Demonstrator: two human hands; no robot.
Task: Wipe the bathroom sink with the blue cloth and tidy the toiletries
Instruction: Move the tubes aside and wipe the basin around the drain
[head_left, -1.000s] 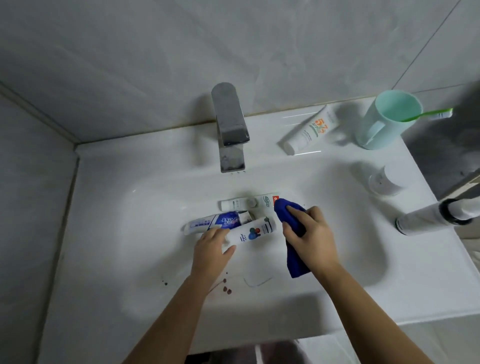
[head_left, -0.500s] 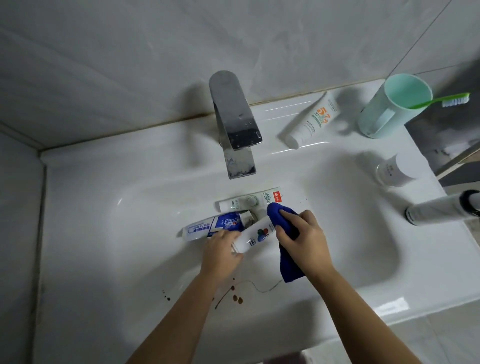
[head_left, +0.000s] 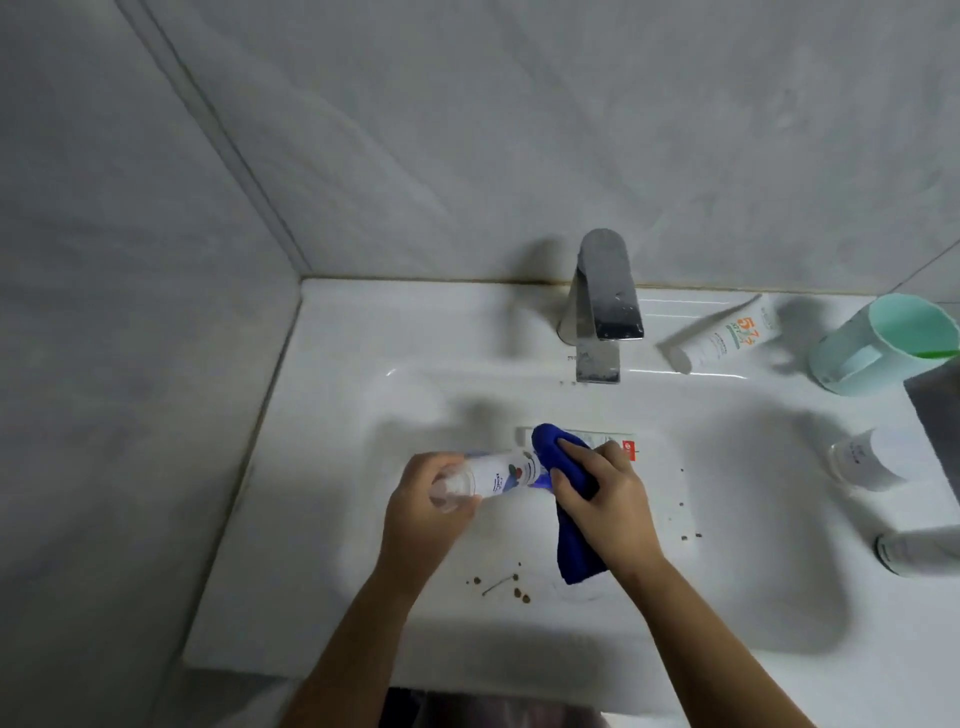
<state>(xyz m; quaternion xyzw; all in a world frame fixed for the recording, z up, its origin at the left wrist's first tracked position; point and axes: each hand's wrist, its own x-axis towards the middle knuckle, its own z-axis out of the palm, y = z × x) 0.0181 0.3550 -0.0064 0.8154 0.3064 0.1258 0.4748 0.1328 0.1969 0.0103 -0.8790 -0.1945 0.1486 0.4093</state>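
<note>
In the white sink (head_left: 753, 519) basin, my left hand (head_left: 421, 514) grips a small white tube (head_left: 498, 475) by its clear cap end, lifted slightly off the basin. My right hand (head_left: 608, 504) holds the blue cloth (head_left: 571, 540) bunched against the basin floor, right beside the tube. Behind the cloth lies a white tube with a red mark (head_left: 613, 441), partly covered. A blue-and-white tube seen earlier is mostly hidden under the held tube and cloth. Brown specks (head_left: 514, 587) dot the basin near my left wrist.
A chrome faucet (head_left: 602, 306) rises at the back. On the right ledge lie an orange-printed white tube (head_left: 727, 338), a mint cup (head_left: 883, 343) with a green toothbrush, a small white jar (head_left: 867, 457) and a bottle on its side (head_left: 914, 551). Grey tiled walls close the left and back.
My left hand has picked up the small white tube from the basin. The right hand with the cloth stays beside it. The camera has swung left, shifting the sink rightward in view.
</note>
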